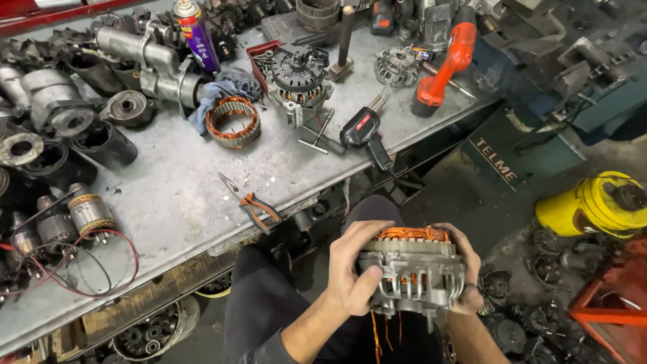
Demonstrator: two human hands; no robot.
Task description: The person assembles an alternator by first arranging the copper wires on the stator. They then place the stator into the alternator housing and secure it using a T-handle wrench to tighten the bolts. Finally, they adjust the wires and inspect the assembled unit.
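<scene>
Head view. Both hands grip one alternator housing with exposed copper windings, held over the lap in front of the workbench. The left hand wraps the housing's left side, thumb laid across its ribbed face, forearm rising from the lower edge of the view. The right hand cups the opposite side, fingers curled over the top rim; its thumb is hidden. On the bench: one pair of orange-handled pliers, one loose copper stator ring, one complete alternator, one soldering gun, one spray can, one orange power tool. The starter bodies at left number perhaps six; overlap prevents a firm count.
</scene>
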